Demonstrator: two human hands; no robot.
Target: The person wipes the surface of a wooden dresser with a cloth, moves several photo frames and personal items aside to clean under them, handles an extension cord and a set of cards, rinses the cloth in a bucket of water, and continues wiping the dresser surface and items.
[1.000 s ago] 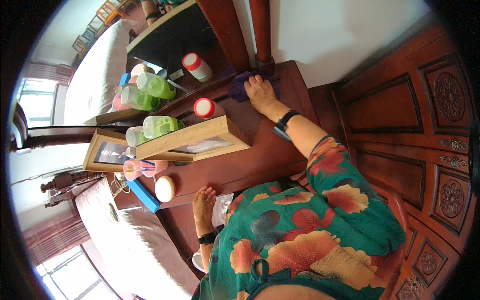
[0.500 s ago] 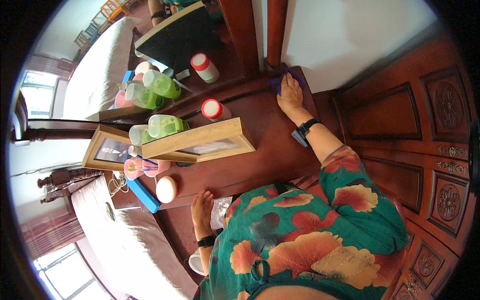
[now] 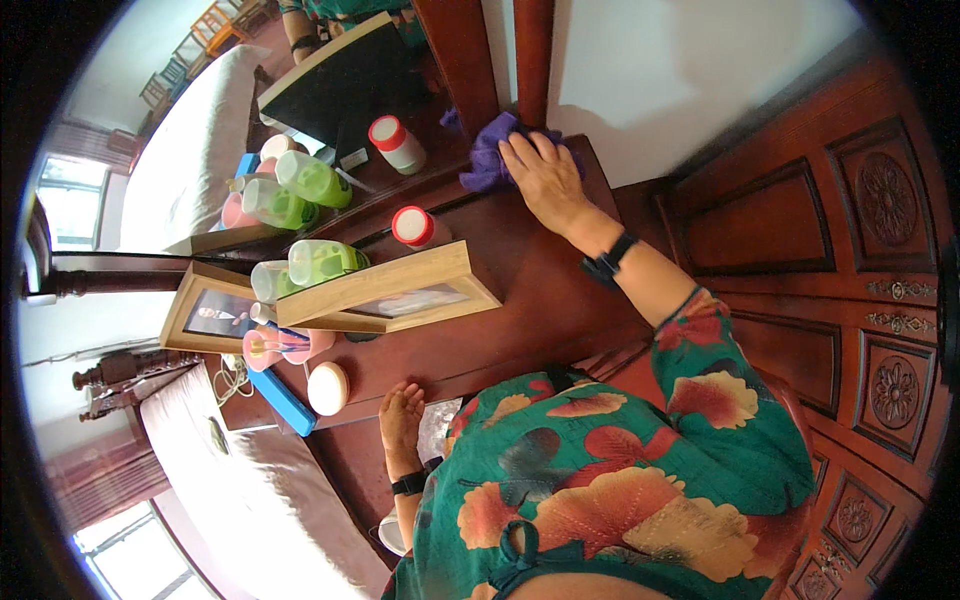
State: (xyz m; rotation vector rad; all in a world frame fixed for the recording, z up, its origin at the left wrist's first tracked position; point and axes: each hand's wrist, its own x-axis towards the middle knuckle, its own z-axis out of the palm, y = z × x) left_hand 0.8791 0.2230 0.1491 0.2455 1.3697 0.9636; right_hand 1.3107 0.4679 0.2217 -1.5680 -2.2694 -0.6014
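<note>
My right hand (image 3: 545, 180) presses on a bunched purple cloth (image 3: 490, 160) at the back right of the dark red-brown dresser top (image 3: 540, 290), its fingers over the cloth by the mirror's foot. Close to the front edge hangs my left hand (image 3: 402, 415), loosely open and holding nothing. Left of it stands a round cream-lidded jar (image 3: 328, 388). A red-lidded jar (image 3: 413, 227) is behind a wooden picture frame (image 3: 400, 290), and two green-and-clear plastic cups (image 3: 325, 262) stand partly hidden by that frame.
A second picture frame (image 3: 210, 310), pink cups with toothbrushes (image 3: 262, 350) and a long blue box (image 3: 282, 402) crowd the dresser's left end. The mirror (image 3: 370, 85) reflects these things. A carved wooden cabinet (image 3: 770, 230) stands right; a bed (image 3: 260, 480) lies left.
My right hand has slid left along the back of the dresser with the purple cloth, which now shows bunched up beside the fingers. My left hand stays nearly where it was.
</note>
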